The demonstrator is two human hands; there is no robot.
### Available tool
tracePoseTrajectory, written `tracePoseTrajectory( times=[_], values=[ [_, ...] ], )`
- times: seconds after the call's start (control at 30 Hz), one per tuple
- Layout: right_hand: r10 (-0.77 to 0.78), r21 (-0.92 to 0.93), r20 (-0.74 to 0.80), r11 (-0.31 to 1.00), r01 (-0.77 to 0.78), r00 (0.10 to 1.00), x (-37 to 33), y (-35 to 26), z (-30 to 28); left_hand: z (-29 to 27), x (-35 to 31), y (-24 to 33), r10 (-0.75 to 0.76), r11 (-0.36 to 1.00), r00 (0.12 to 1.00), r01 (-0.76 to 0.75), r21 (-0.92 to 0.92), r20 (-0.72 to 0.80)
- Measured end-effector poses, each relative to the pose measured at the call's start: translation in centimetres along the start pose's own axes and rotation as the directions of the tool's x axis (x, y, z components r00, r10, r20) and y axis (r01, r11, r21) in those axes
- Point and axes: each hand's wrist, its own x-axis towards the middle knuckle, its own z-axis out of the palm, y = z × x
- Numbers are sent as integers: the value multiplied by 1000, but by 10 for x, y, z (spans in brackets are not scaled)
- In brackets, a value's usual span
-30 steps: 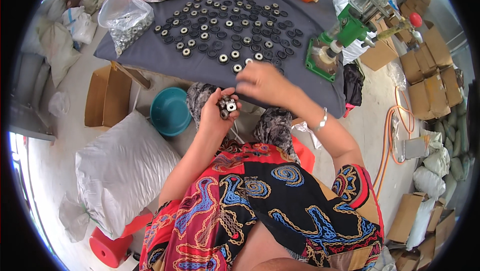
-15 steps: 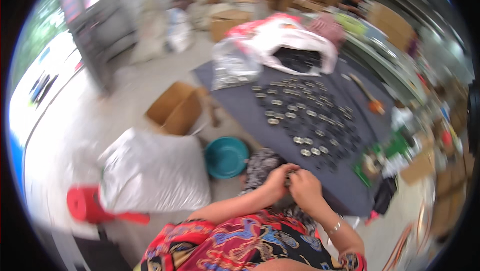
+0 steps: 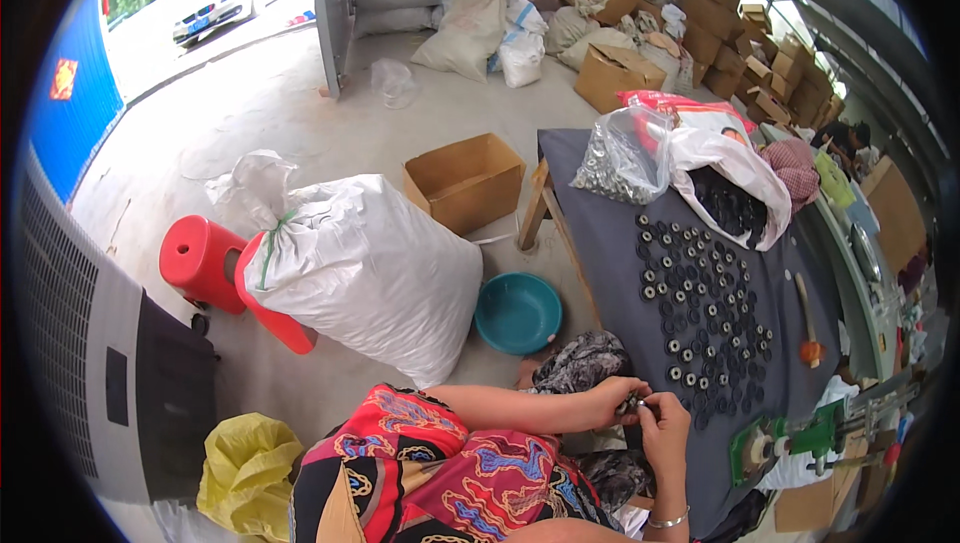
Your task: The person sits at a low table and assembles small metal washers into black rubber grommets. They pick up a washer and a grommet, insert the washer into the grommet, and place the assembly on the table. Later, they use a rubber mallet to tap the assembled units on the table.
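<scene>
Left hand (image 3: 612, 403) is clasping bearings (image 3: 630, 403); grip of right hand (image 3: 668, 427) I cannot tell; some black rings (image 3: 701, 421) are carrying bearings, others lying bare.

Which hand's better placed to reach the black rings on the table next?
Likely the right hand: it's nearer the black rings on the table, while the left hand holds small metal pieces. The right fingertips are at those pieces too; whether they pinch one is unclear.

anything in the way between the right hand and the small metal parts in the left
Nothing visible: the right hand is right at the small metal parts held in the left hand.
</scene>
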Motion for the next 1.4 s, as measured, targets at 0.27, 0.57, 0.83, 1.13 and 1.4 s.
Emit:
tracePoseTrajectory(
  times=[0.27,0.57,0.83,1.13,1.4],
  values=[
    [261,238,76,933,-271,962,2,31,-12,-4,-16,-8,-37,990,978,8,141,207],
    [47,-173,0,984,-46,999,-1,-1,-7,-1,-33,4,114,900,984,-162,405,140],
    [106,-255,-26,961,-109,994,-20,18,-7,1,-17,-9,78,920,983,-135,369,166],
    [256,-223,-254,923,-314,933,-11,92,-74,-1,-12,-1,-19,998,1000,19,55,1],
    [258,-471,-100,838,-274,961,24,94,-58,-20,-30,13,76,993,990,-86,80,119]
  ],
)
